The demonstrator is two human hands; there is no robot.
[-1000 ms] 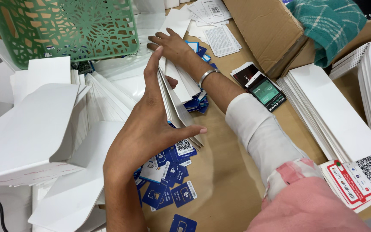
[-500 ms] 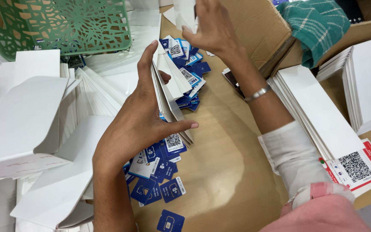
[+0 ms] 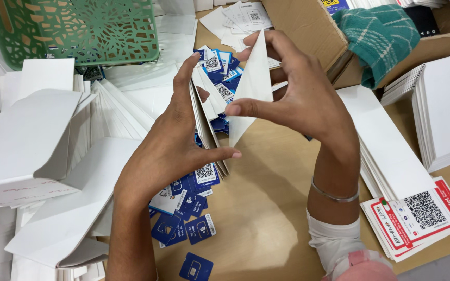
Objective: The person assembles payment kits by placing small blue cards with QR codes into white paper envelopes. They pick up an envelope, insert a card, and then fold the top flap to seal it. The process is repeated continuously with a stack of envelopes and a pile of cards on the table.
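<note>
**Both hands gripping white card pieces**

Pinched between thumb and fingers, a folded white card (image 3: pixel 253 78) stands upright in the right hand (image 3: pixel 303 99). Just left of it, the left hand (image 3: pixel 170 145) clasps a thin stack of flat white cards (image 3: pixel 204 125) on edge, thumb underneath. Beneath both grips, small blue cards (image 3: pixel 188 218) lie scattered on the brown table (image 3: pixel 256 218). A green basket (image 3: pixel 74 28) sits beyond the left hand; white card stacks (image 3: pixel 433 114) and red-bordered leaflets (image 3: pixel 417 218) lie to the right.
</note>
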